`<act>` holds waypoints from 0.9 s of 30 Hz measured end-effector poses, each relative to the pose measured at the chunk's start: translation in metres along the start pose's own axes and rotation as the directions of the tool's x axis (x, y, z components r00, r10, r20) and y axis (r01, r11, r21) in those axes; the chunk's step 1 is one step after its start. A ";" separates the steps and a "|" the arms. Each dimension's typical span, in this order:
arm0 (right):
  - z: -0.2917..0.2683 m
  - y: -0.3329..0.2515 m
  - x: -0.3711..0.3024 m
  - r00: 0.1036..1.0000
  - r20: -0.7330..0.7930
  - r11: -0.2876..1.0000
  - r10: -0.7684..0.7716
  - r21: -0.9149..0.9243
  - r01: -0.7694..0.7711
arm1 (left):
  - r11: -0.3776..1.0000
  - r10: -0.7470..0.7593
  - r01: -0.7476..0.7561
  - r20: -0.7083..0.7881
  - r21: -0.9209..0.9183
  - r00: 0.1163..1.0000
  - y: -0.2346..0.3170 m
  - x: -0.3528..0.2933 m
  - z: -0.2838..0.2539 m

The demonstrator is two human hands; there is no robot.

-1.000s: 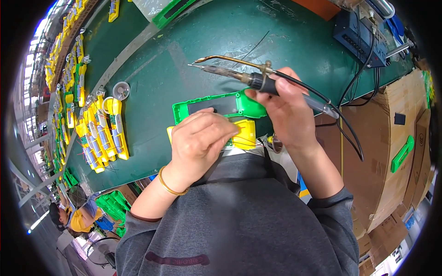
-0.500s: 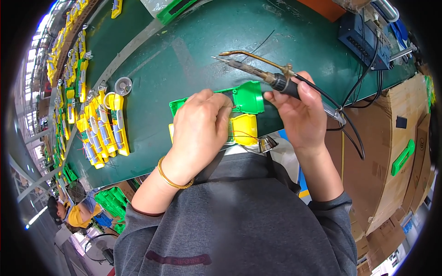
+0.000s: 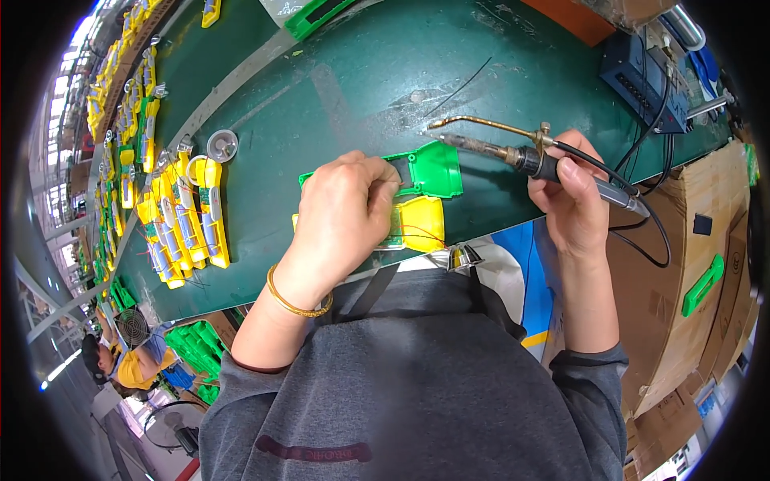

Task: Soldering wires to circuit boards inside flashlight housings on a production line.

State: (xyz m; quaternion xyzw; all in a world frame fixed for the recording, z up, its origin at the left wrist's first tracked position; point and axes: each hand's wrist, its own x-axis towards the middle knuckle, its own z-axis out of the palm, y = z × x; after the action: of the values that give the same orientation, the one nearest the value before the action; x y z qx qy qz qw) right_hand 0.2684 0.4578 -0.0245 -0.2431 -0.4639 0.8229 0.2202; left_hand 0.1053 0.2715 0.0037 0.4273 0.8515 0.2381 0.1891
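My right hand (image 3: 579, 204) is closed around the dark handle of a soldering iron (image 3: 485, 147), whose tip points left over the bench. A thin brass tube (image 3: 489, 127) is clamped alongside the iron. My left hand (image 3: 341, 216) is closed, its fingertips pressed together over a green plastic housing half (image 3: 439, 170). What those fingers pinch is hidden. Below the green half, a yellow housing half (image 3: 423, 223) lies partly under the same hand. A thin wire runs from it towards a shiny cone-shaped reflector (image 3: 461, 256) at the bench edge.
Several yellow housings with battery cells (image 3: 183, 224) lie at left, beside a round reflector (image 3: 222, 145). A blue box (image 3: 642, 84) with cables stands back right. Large cardboard (image 3: 650, 305) is at right. Another person (image 3: 132, 365) sits far left.
My right hand has moved right with the soldering iron, drawing its tip away from my left hand. My left hand stays over the housings, with only a slight shift.
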 end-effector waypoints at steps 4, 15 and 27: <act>-0.006 -0.008 0.004 0.995 0.100 0.994 0.013 -0.110 -0.002 | 0.998 -0.033 0.033 -0.008 -0.061 0.999 0.000 0.001 0.001; 0.004 -0.026 0.025 0.958 0.180 0.862 0.224 -0.496 -0.108 | 0.994 -0.033 0.028 -0.044 -0.106 0.998 -0.001 -0.003 0.002; 0.005 -0.019 0.028 0.948 0.222 0.834 0.227 -0.548 -0.072 | 0.998 -0.026 0.024 -0.033 -0.050 0.999 0.005 0.001 0.002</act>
State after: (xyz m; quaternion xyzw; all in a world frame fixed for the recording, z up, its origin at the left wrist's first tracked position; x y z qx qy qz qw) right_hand 0.2454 0.4797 -0.0114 -0.2125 -0.6795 0.7021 0.0111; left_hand 0.1094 0.2751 0.0046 0.4076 0.8536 0.2640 0.1884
